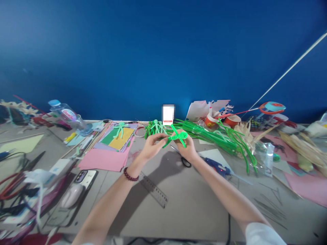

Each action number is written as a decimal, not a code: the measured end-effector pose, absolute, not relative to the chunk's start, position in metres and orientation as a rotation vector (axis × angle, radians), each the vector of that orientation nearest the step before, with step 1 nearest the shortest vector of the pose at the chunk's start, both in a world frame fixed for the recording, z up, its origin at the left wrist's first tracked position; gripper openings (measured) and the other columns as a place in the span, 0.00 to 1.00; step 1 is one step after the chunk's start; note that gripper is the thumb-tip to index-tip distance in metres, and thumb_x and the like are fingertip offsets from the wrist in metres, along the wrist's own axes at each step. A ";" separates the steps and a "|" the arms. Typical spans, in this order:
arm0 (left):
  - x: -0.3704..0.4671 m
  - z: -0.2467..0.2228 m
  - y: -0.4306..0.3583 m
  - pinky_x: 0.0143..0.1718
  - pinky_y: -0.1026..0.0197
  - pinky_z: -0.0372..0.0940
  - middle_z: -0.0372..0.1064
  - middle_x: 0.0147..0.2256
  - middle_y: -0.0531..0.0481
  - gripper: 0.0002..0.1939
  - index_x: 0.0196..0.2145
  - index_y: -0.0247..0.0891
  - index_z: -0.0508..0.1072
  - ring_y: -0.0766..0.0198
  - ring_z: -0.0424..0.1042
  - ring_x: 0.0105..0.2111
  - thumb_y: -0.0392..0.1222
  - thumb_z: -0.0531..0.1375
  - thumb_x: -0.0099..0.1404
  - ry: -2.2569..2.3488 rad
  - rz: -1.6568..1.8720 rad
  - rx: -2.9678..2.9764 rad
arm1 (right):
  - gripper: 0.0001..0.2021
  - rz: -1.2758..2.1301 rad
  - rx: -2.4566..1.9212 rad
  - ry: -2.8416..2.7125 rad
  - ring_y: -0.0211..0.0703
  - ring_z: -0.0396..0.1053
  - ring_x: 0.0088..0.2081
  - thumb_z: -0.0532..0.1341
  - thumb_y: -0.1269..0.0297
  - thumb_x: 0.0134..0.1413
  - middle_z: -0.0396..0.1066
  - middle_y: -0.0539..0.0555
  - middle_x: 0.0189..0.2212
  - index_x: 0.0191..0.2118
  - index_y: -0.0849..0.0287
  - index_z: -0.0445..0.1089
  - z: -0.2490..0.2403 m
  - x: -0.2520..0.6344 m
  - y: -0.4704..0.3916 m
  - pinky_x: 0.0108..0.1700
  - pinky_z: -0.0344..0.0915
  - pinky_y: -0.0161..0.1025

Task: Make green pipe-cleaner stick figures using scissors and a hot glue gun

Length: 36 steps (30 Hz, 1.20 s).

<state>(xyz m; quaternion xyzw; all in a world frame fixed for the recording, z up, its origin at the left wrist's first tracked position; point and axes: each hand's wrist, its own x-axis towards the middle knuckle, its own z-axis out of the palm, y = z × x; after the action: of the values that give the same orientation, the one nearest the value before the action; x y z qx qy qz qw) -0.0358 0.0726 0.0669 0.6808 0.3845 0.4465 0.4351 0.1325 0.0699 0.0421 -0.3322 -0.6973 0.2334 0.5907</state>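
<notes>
A bright green pipe-cleaner figure [180, 136] is held up above the table, its coiled head toward the right and its thin limbs sticking out. My left hand [153, 145] pinches its left end between thumb and fingers. My right hand [188, 150] is closed around its other side, with part of the fingers hidden behind it. Behind my hands, against the wall, lie lighter green pipe-cleaner figures [156, 126]. A long bundle of green pipe cleaners [204, 133] stretches to the right. Black-handled scissors [186, 162] rest on the table beneath my right hand.
A clear ruler [154, 191] lies below my hands. To the left are pink paper [104, 159], a phone [88, 178], a mouse [73, 195] and a water bottle [68, 115]. A blue glue gun [217, 166] and a red cup [211, 120] are at the right.
</notes>
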 end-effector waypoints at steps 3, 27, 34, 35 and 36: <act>-0.042 0.071 0.076 0.26 0.64 0.58 0.68 0.23 0.51 0.13 0.26 0.34 0.74 0.68 0.64 0.24 0.47 0.60 0.58 0.855 0.986 1.550 | 0.05 0.486 -0.696 -1.760 0.44 0.66 0.40 0.56 0.71 0.54 0.66 0.54 0.36 0.35 0.55 0.67 0.052 0.136 0.067 0.43 0.65 0.44; -0.050 0.051 0.090 0.27 0.64 0.54 0.63 0.20 0.55 0.13 0.21 0.34 0.73 0.71 0.58 0.23 0.47 0.67 0.48 0.707 0.824 1.295 | 0.07 1.059 -0.785 -1.674 0.43 0.67 0.35 0.58 0.62 0.49 0.69 0.53 0.31 0.31 0.59 0.69 0.056 0.132 0.064 0.41 0.66 0.42; -0.044 0.039 0.086 0.18 0.65 0.52 0.56 0.17 0.56 0.15 0.20 0.34 0.69 0.72 0.53 0.17 0.49 0.66 0.50 0.592 0.704 1.100 | 0.07 1.190 -0.775 -1.580 0.40 0.65 0.31 0.63 0.60 0.46 0.67 0.50 0.26 0.27 0.57 0.67 0.051 0.132 0.067 0.39 0.65 0.40; -0.043 0.036 0.086 0.17 0.65 0.52 0.56 0.16 0.56 0.15 0.21 0.34 0.69 0.72 0.53 0.17 0.48 0.66 0.50 0.581 0.675 1.065 | 0.08 1.187 -0.783 -1.572 0.39 0.64 0.30 0.64 0.59 0.46 0.66 0.49 0.26 0.26 0.57 0.67 0.050 0.132 0.067 0.38 0.64 0.39; -0.041 0.034 0.086 0.17 0.65 0.52 0.55 0.17 0.56 0.14 0.22 0.34 0.69 0.72 0.53 0.16 0.48 0.66 0.51 0.585 0.666 1.028 | 0.08 1.182 -0.793 -1.566 0.39 0.64 0.30 0.64 0.59 0.46 0.66 0.49 0.26 0.26 0.56 0.67 0.049 0.132 0.068 0.38 0.64 0.39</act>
<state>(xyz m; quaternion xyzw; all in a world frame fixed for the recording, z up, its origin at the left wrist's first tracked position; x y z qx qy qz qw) -0.0414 0.0858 0.0344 0.4756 0.2705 0.3080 0.7783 0.1320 0.0675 0.0486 -0.3264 -0.6449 0.4867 0.4906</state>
